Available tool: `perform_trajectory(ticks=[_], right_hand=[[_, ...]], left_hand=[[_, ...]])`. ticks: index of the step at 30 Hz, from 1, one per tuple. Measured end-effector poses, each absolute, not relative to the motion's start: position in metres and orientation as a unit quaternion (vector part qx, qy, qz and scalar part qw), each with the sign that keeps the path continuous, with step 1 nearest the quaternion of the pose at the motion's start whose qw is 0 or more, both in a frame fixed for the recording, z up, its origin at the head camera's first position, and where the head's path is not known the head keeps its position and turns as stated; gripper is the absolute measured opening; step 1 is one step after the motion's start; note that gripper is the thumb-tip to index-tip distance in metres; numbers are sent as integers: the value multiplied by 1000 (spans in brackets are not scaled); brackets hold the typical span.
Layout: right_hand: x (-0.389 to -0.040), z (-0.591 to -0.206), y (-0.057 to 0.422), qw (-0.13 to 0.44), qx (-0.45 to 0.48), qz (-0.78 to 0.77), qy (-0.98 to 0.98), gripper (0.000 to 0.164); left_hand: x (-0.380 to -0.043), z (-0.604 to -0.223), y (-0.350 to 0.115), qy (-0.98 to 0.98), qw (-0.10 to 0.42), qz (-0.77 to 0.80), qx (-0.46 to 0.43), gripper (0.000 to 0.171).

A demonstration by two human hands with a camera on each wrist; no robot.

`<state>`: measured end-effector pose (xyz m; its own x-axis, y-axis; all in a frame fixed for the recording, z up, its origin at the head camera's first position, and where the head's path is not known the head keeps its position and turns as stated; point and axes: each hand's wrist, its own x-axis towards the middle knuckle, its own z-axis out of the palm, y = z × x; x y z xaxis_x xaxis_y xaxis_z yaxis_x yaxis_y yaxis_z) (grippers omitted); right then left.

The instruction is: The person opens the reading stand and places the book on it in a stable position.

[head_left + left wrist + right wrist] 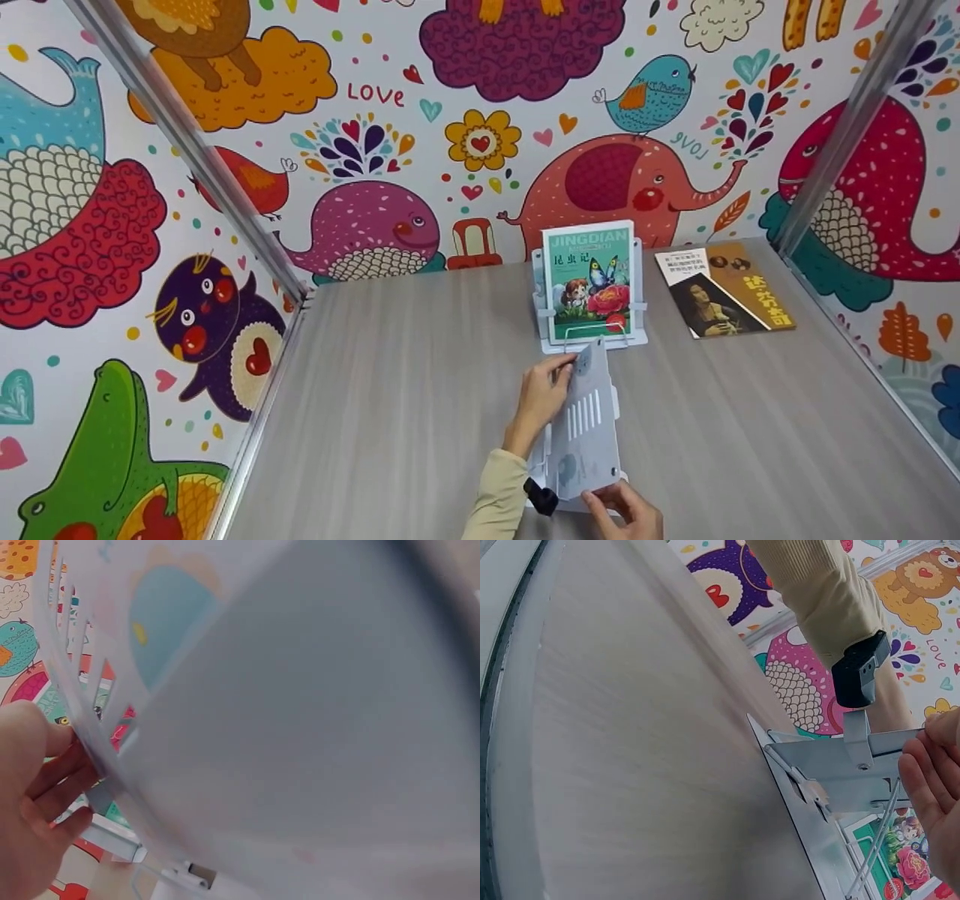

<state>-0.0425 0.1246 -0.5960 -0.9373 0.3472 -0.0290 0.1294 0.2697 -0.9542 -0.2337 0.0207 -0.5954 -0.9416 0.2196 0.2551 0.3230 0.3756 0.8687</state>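
A white metal book stand, with slots and faint cartoon prints on its back panel, stands tilted up over the table near me. My left hand grips the panel's far edge; in the left wrist view its fingers curl behind the slotted side. At the near corner, the thumb and fingers of my right hand pinch the panel. The right wrist view shows the stand's flat base and wire prop low at the table, partly hidden by the panel in the head view.
Just beyond, a second white stand holds a green children's book upright. To its right a yellow and black book lies flat on the grey wood-grain table. Cartoon-printed walls with metal corner posts enclose the table.
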Motion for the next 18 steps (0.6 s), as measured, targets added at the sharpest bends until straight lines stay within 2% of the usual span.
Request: perform_trajectory(ticks=[11,18], right_hand=[[-40,-596,117,120,-167,567,-797,11],[-41,-597,114,174,-174,551,-797,14]], left_hand=[[-235,-597,21,-835,60,-523,-161,26],[-236,-596,16,-837,79,-514,-169,24]])
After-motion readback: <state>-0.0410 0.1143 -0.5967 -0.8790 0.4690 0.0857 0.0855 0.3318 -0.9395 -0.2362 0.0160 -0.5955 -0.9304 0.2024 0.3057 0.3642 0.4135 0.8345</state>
